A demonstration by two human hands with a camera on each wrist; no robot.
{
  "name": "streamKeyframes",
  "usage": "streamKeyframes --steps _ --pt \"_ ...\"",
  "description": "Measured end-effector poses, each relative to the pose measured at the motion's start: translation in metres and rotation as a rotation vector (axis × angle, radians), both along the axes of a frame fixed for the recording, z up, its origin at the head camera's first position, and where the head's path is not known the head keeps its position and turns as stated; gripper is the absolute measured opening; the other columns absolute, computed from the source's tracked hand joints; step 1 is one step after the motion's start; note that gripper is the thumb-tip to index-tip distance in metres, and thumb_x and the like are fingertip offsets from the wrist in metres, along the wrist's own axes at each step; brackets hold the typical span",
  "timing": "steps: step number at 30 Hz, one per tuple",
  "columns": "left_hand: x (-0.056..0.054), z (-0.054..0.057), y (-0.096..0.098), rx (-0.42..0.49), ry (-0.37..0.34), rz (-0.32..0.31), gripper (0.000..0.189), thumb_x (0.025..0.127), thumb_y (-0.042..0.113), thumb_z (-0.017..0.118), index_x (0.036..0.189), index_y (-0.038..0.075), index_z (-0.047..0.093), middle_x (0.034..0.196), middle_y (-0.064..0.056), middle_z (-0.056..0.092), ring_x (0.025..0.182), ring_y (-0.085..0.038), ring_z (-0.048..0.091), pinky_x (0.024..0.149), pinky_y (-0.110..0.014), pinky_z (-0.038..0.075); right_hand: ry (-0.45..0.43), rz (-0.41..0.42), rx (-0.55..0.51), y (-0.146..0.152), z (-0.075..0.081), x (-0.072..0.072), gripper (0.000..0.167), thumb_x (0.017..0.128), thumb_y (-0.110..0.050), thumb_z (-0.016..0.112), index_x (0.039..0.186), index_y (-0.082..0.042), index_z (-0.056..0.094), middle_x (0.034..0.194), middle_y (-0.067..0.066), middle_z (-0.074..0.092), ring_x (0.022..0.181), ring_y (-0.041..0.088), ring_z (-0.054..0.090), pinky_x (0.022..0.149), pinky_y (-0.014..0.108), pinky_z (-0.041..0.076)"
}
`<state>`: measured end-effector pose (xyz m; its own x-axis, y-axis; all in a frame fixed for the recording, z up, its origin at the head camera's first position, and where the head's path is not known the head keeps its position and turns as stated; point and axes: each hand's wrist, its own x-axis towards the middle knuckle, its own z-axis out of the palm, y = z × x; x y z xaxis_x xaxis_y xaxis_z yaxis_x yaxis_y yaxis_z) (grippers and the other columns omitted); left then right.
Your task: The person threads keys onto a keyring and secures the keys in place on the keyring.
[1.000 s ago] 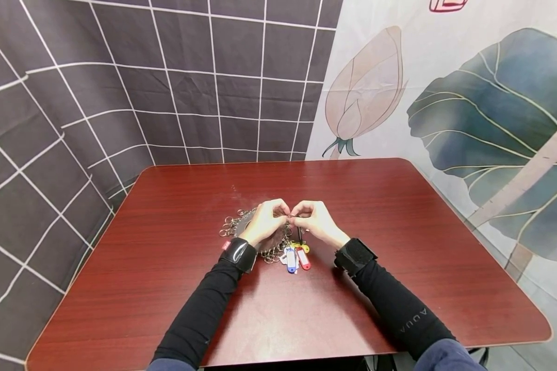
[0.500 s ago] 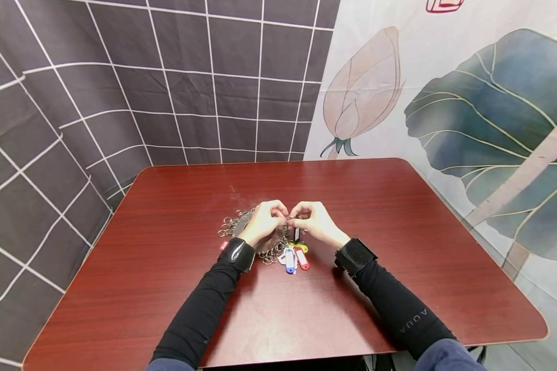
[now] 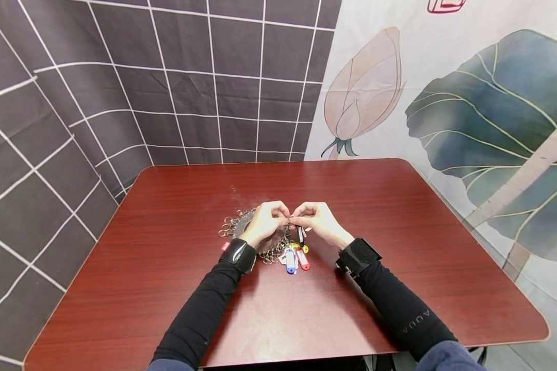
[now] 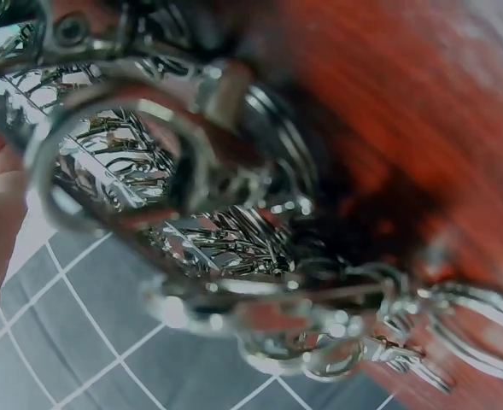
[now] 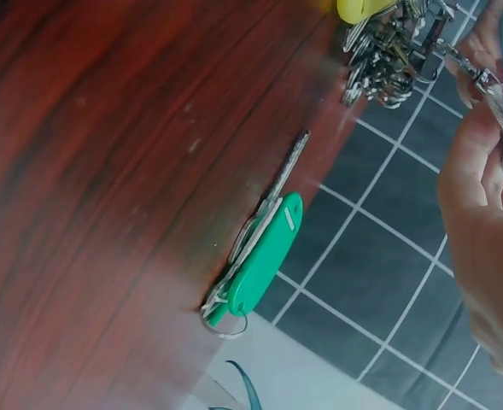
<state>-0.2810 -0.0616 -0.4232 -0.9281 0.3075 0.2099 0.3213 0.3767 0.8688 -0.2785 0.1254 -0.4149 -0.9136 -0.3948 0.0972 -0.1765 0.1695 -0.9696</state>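
Note:
A shiny round metal disc (image 3: pixel 275 241) hung with several key rings (image 3: pixel 229 226) lies partly under my left hand (image 3: pixel 265 222). The left hand pinches a small metal key ring at the disc's right edge. My right hand (image 3: pixel 320 222) meets it there, thumb and fingertips pinching the same key ring. In the right wrist view a short chain (image 5: pixel 460 58) runs from the ring cluster to the fingers. Large in the left wrist view, a key ring (image 4: pixel 106 111) hangs before the mirrored disc. The fingertips hide much of the held key ring.
Below the hands lie a blue key tag (image 3: pixel 290 262), a red key tag (image 3: pixel 303 259), a yellow key tag (image 3: pixel 305 249) and a black key tag (image 3: pixel 300 236). A green key tag (image 5: pixel 268 256) with keys rests on the red-brown table (image 3: pixel 190 288).
Both hands stay at the same place with small finger movements. The right hand has shifted slightly to the right, and the black key tag has tilted.

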Motion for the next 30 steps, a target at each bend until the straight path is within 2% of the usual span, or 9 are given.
streamKeyframes --steps 7,11,14,20,25,30 --pt "-0.005 -0.003 0.000 -0.021 0.012 0.051 0.010 0.075 0.001 0.065 0.083 0.007 0.066 0.071 -0.009 0.070 0.067 -0.007 0.058 0.069 -0.022 0.042 0.017 0.031 0.010 0.005 -0.002 -0.004 0.017 0.085 -0.004 0.068 0.096 0.009 0.066 0.078 0.003 0.070 0.059 0.007 0.058 0.056 0.031 0.051" --pt "-0.004 -0.003 0.000 -0.001 -0.002 0.060 0.011 0.075 0.000 0.065 0.083 0.006 0.066 0.071 -0.012 0.070 0.067 -0.008 0.057 0.069 -0.022 0.042 0.013 0.087 0.017 0.010 -0.001 -0.005 0.021 0.084 -0.002 0.068 0.100 0.010 0.065 0.086 0.011 0.071 0.069 0.009 0.065 0.063 0.026 0.051" --pt "-0.004 -0.003 0.000 0.010 -0.012 0.066 0.011 0.075 0.000 0.065 0.084 0.006 0.066 0.071 -0.013 0.069 0.066 -0.009 0.057 0.069 -0.022 0.041 -0.030 0.129 -0.007 0.015 -0.003 -0.005 0.026 0.084 0.000 0.065 0.107 0.011 0.062 0.092 0.016 0.071 0.078 0.013 0.070 0.067 0.024 0.053" --pt "-0.002 -0.002 0.000 0.006 0.010 0.069 0.011 0.076 -0.001 0.066 0.084 0.006 0.067 0.071 -0.012 0.069 0.064 -0.010 0.058 0.070 -0.022 0.042 -0.151 0.194 -0.136 0.023 -0.005 -0.007 0.036 0.088 0.005 0.055 0.120 0.021 0.046 0.094 0.007 0.069 0.083 0.015 0.070 0.077 0.029 0.056" --pt "-0.001 -0.002 0.001 -0.001 0.019 0.071 0.011 0.076 -0.001 0.065 0.084 0.005 0.067 0.071 -0.012 0.069 0.065 -0.010 0.059 0.070 -0.022 0.042 -0.127 0.171 -0.124 0.026 -0.002 -0.006 0.035 0.088 0.004 0.055 0.119 0.018 0.047 0.093 0.002 0.070 0.084 0.013 0.070 0.076 0.023 0.055" --pt "-0.001 -0.001 0.001 -0.003 0.011 0.069 0.011 0.076 -0.001 0.065 0.084 0.005 0.067 0.072 -0.012 0.069 0.066 -0.011 0.060 0.070 -0.022 0.042 -0.085 0.151 -0.091 0.028 -0.002 -0.006 0.033 0.087 0.003 0.057 0.117 0.016 0.051 0.093 0.003 0.070 0.083 0.011 0.070 0.074 0.023 0.054"
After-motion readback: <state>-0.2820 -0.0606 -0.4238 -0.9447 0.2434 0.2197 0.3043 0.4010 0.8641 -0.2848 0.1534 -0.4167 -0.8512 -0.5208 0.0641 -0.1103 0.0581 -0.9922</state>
